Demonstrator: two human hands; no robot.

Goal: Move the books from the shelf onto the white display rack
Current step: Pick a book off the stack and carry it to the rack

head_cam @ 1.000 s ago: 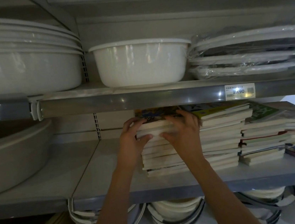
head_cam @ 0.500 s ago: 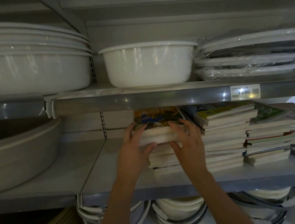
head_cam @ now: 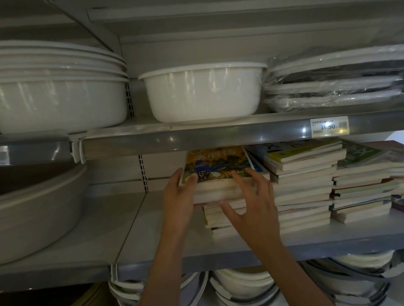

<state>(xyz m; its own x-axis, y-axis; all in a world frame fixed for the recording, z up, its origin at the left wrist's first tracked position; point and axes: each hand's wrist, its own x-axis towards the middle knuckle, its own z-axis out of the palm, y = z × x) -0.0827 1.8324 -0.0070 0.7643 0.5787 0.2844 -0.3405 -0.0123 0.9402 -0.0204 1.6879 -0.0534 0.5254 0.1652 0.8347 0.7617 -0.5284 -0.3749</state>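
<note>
Pick-up step: left hand (head_cam: pixel 180 201) grips top books (head_cam: pixel 217 176); right hand (head_cam: pixel 252 205) spread, fingertips resting on them. Next: lift clear of shelf (head_cam: pixel 308 239).

Head view — close, level, facing the shelf (head_cam: pixel 208 251).

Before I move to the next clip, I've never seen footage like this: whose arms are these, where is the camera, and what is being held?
No machine here: a person wears one wide-angle camera on the head, looking forward and down, so the arms reaching in are their own. The left hand grips the left edge of the top books of the leftmost pile, thumb on the yellow cover. The right hand spreads over their front edge, fingers straight. More book piles lie on the same grey shelf. White basins stand on the shelf above. No white display rack is in view.
</note>
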